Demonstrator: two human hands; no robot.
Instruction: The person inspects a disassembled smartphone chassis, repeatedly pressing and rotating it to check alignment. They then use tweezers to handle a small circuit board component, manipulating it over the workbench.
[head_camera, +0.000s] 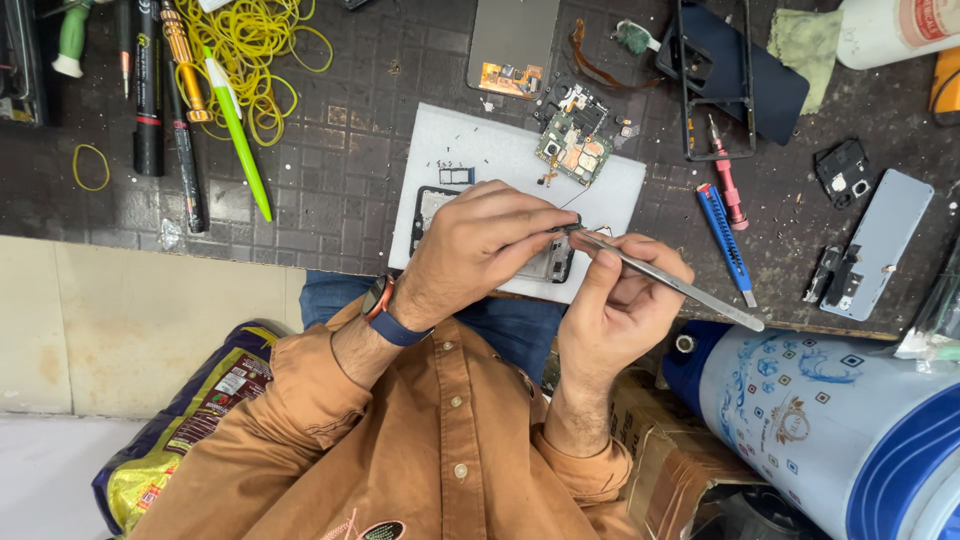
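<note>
Below the left hand (478, 245), a crinkled purple and yellow plastic bag (185, 420) lies on the floor. That hand presses on an opened black phone frame (545, 262) lying on a white mat (480, 150). The right hand (615, 300), touching it, pinches long steel tweezers (665, 280) whose tips meet the frame. Dark tiled workbench (350, 150) beyond.
</note>
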